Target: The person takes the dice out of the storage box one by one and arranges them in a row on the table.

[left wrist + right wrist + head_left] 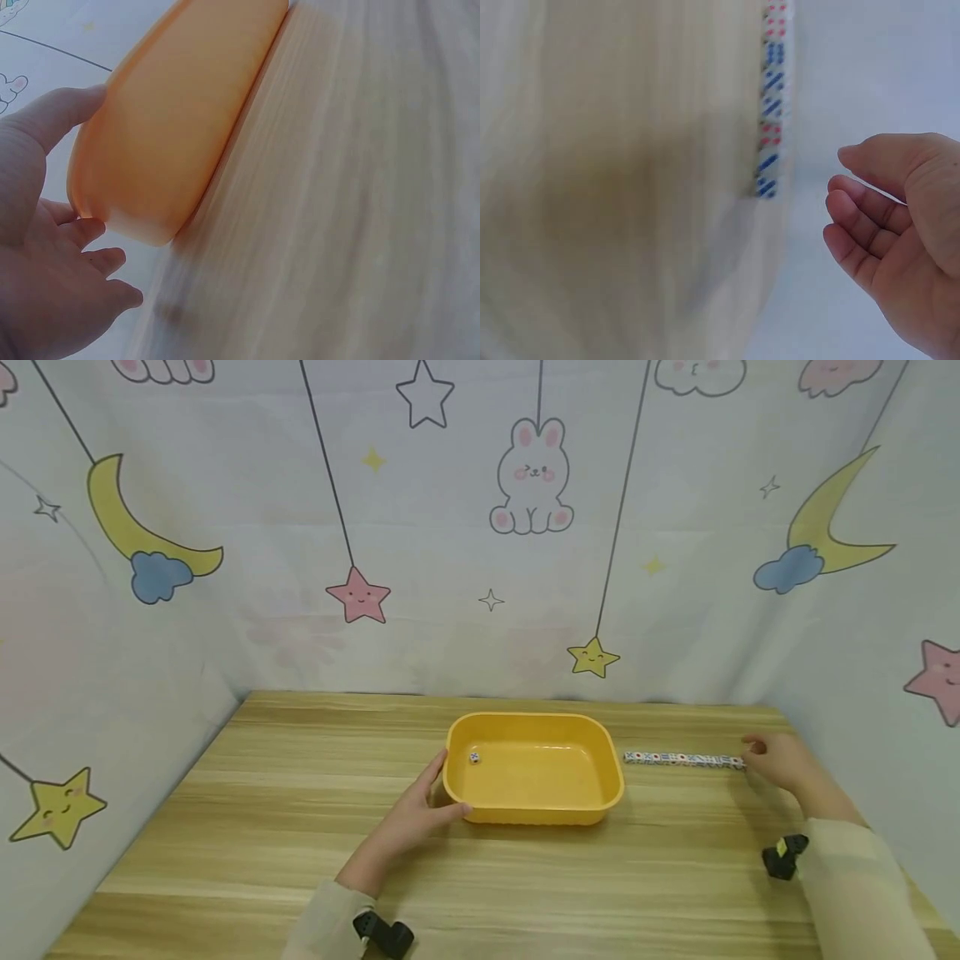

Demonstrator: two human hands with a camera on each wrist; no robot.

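My left hand rests against the left end of a yellow plastic basin. Its thumb touches the near side by the rim, and fairly straight fingers lie along the left wall. The left wrist view shows that hand spread at the basin's corner. One small white die sits inside, towards the left. Right of the basin, several dice stand in a straight row. Beyond the row's right end is my right hand; in the right wrist view its loosely bent fingers hold nothing, apart from the dice.
A wood-grain table carries everything. White cloth printed with stars, moons and a rabbit hangs behind it and at both sides. A black wrist camera is strapped to the right sleeve, another to the left.
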